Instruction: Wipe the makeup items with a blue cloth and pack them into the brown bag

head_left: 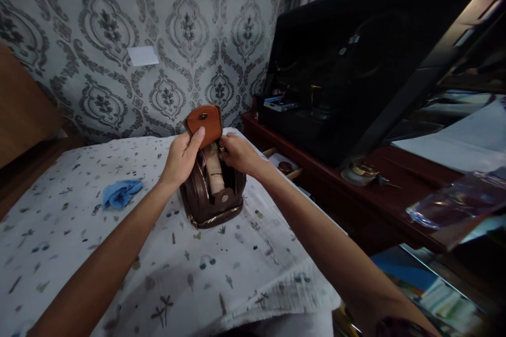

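A small dark brown leather bag (203, 210) with gold zippers stands on a patterned white cloth. My left hand (182, 155) pinches its orange-brown flap (205, 125), thumb on the side with the metal snap, and keeps it raised. At the right of the bag's opening is my right hand (237, 154), fingers curled against the dark edge; their tips are partly hidden. Inside the open bag, between both hands, lies a beige tube-like item (214, 171). The rest of the bag's inside is too dark to make out.
A crumpled blue cloth (120, 193) lies left of the bag on the white cloth (154, 253). To the right, a large black screen (336, 63) stands on a reddish-brown desk (379, 195), with a roll of tape (361, 171) and a clear plastic packet (454, 200).
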`<state>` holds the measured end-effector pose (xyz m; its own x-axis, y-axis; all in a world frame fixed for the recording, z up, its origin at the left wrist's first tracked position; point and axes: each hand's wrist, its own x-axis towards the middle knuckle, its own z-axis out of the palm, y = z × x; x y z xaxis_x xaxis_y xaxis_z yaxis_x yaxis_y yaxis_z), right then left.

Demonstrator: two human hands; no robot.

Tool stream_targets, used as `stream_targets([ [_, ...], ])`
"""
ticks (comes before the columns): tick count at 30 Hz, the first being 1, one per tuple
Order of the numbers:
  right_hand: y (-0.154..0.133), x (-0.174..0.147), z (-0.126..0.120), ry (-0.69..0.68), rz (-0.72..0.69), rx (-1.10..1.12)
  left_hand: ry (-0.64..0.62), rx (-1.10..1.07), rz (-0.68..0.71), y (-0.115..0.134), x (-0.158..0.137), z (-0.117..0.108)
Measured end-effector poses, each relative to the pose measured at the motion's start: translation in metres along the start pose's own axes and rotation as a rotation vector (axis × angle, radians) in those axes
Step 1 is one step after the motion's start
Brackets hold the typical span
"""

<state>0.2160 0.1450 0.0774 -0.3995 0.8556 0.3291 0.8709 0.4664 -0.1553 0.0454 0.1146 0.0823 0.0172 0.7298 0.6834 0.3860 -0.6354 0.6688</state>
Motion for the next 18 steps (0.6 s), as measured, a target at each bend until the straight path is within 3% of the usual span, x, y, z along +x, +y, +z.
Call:
stream_targets([
  [4,-0.001,0.002,-0.011,0.198,-0.059,0.037,0.041,-0.042,0.008,-0.004,-0.001,0.002],
  [10,-0.011,-0.011,-0.033,0.579,-0.187,0.392,0.108,-0.180,-0.042,-0.018,0.008,0.001],
  [13,-0.016,-0.020,-0.025,0.614,-0.224,0.495,0.144,-0.195,-0.042,-0.021,0.014,0.001],
  [18,-0.018,-0.030,0.014,0.513,-0.195,0.533,0.147,-0.191,0.002,-0.015,0.019,0.001],
])
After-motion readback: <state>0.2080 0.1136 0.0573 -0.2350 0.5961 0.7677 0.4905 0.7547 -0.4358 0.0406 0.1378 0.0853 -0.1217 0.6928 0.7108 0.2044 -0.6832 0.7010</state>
